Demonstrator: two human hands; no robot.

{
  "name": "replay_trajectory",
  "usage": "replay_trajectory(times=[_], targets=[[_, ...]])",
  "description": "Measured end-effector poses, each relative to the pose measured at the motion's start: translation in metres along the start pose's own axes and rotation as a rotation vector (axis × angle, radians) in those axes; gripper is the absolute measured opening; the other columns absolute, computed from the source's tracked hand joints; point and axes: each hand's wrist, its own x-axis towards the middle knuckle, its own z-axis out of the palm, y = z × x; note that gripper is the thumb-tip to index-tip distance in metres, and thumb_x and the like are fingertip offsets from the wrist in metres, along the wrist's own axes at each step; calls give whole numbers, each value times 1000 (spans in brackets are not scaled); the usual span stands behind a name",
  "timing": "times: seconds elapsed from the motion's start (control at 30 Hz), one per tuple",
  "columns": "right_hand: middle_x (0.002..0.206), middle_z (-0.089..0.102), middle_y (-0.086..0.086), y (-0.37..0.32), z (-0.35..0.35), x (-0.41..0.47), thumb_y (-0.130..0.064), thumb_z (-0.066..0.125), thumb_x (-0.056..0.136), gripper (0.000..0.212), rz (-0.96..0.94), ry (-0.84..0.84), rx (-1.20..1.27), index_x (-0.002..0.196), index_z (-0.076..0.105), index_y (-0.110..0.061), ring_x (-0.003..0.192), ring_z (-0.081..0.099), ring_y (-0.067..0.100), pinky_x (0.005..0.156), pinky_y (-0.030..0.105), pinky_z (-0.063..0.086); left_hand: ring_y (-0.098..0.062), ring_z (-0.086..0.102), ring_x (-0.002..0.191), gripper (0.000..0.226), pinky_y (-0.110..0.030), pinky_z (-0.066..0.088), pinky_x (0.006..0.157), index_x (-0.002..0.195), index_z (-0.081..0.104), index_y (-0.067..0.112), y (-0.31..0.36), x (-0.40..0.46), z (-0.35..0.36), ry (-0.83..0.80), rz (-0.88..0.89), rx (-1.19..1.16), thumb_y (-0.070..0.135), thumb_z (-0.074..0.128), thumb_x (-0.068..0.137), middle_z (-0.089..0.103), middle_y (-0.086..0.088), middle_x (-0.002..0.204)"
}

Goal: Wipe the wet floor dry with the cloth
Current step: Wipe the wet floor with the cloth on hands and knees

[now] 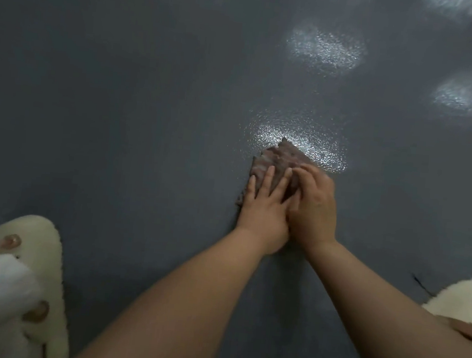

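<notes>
Left hand [263, 207] flat, right hand [313, 206] overlapping, fingers curled.

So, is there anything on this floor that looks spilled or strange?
Yes: glistening patches on the dark floor, probably water under lights. One lies at the brown cloth, under both hands; others lie farther away.

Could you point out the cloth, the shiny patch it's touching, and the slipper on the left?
Cloth [281, 158]: head view, on its crumpled far part, beyond the fingers.
Shiny patch [322, 151]: head view, on the glistening floor right of the cloth's tip.
Slipper [39, 235]: head view, on its fluffy cream toe end.
</notes>
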Motion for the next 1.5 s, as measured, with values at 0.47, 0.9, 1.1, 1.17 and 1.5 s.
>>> replay_trajectory(times=[0.47,0.9,1.1,1.17,1.5], targets=[[160,-1,0,-50,55,9,-60,22,92,70,-195,-431,-410,152,7,-26,146,-9,29,113,43,-15,-24,-16,144,134,-42,-2,117,149,-16,26,-91,-52,-29,-124,-293,113,61,77,60,-27,-5,155],[159,-14,-2,51,-15,19,-49,24,99,57,622,-186,-374,150,1,-38,145,-16,29,110,61,-9,-24,-13,145,139,-41,4,118,149,-14,29,-79,-45,-34,-137,-366,110,53,85,55,-23,-3,156],[160,4,2,-13,23,-41,-52,27,95,55,166,-328,-394,148,18,-41,146,1,34,109,62,-6,-26,-10,146,139,-41,2,117,149,-15,25,-72,-45,-39,-170,-382,194,55,83,56,-21,-7,156],[152,33,6,-17,25,-62,-53,30,89,54,-17,-372,-409,139,43,-37,139,29,38,109,62,8,-26,-10,146,139,-41,2,117,149,-16,26,-72,-44,-39,-179,-391,212,56,83,56,-22,-7,156],[160,-4,-2,98,-42,-29,-51,24,96,55,344,-253,-408,149,11,-41,146,-8,24,114,45,-12,-27,-9,146,139,-43,0,118,149,-17,24,-64,-40,-42,-212,-421,258,54,83,58,-21,-9,156]])
